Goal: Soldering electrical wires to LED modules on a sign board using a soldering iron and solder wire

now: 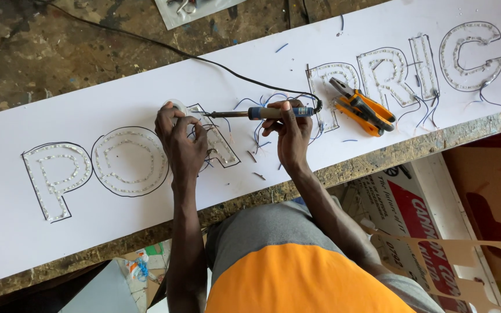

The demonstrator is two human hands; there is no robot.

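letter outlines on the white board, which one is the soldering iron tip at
The triangular outline third from the left, beside the round one; the soldering iron tip and left hand meet at its top.

Right hand grips a blue-handled soldering iron, tip pointing toward the left hand, which pinches thin wires on the white sign board. Orange pliers lie just beside.

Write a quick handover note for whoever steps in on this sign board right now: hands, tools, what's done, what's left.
Right hand holds the blue-handled soldering iron, tip pointing left at the third letter outline.
Left hand pinches something small at that letter's top; I cannot tell what.
Orange pliers lie on the white board, right of the iron.
Letter outlines are filled with small lights; blue wires hang loose near the iron.
Which joints are soldered cannot be told.
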